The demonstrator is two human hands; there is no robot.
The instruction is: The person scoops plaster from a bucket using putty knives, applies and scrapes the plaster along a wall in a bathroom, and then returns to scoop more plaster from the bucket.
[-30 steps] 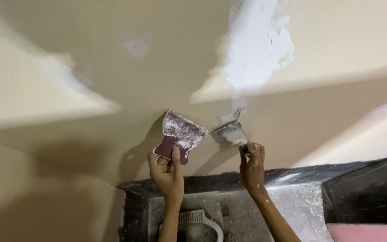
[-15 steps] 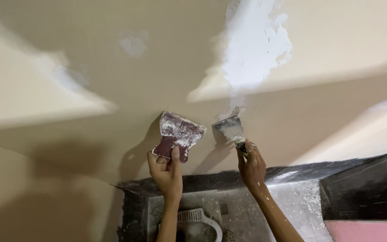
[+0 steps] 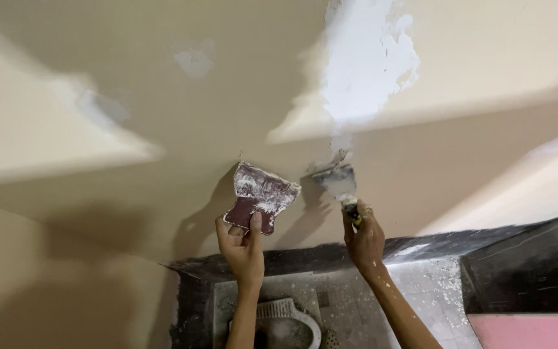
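Head view: left hand (image 3: 241, 244) closed on putty-smeared plate (image 3: 261, 196), held clear of wall (image 3: 130, 103). Right hand (image 3: 364, 238) closed on knife (image 3: 338, 184), blade against wall below white patch (image 3: 366, 61).

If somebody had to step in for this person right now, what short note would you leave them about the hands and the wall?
Left hand: holds a wide reddish scraper smeared with white filler, clear of the wall as far as I can tell.
Right hand: grips a putty knife, blade against the beige wall just below the white patch.
Done: a large filler patch spread above, with rough edges; two small faint patches to the left.
Left: the thin streak under the big patch looks unsmoothed.
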